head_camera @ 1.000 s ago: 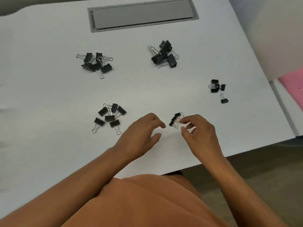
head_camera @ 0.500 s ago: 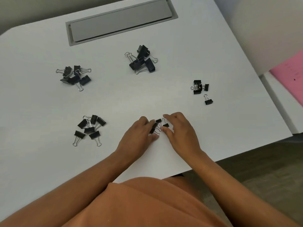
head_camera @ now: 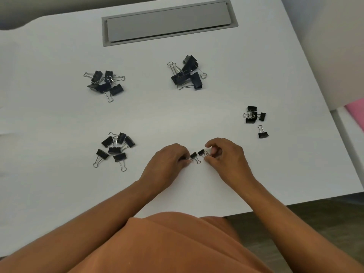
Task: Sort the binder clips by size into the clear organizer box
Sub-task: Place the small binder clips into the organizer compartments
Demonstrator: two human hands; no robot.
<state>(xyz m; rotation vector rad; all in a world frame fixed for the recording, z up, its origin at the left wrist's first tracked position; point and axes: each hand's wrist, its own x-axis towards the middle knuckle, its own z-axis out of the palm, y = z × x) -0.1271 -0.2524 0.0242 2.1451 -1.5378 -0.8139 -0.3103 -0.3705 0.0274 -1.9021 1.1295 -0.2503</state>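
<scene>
Black binder clips lie in separate piles on the white table [head_camera: 59, 125]. The largest clips [head_camera: 188, 73] are at the back middle, a medium pile [head_camera: 105, 84] at the back left, a smaller pile [head_camera: 116, 147] at the front left, and small clips [head_camera: 254, 115] at the right with one loose clip [head_camera: 263, 133] below them. Between my hands lie tiny clips [head_camera: 197, 154]. My left hand [head_camera: 167, 164] pinches the wire handles of one. My right hand [head_camera: 226, 158] pinches the handles of another. No clear organizer box is in view.
A grey recessed cable tray lid [head_camera: 169, 21] is set into the table at the back. The table's front edge [head_camera: 295, 201] runs close behind my right wrist, with dark floor beyond. Something pink [head_camera: 356, 113] lies past the right edge.
My two hands have closed in on the tiny clips from either side and now pinch them. The view has shifted, so the piles appear lower and further right.
</scene>
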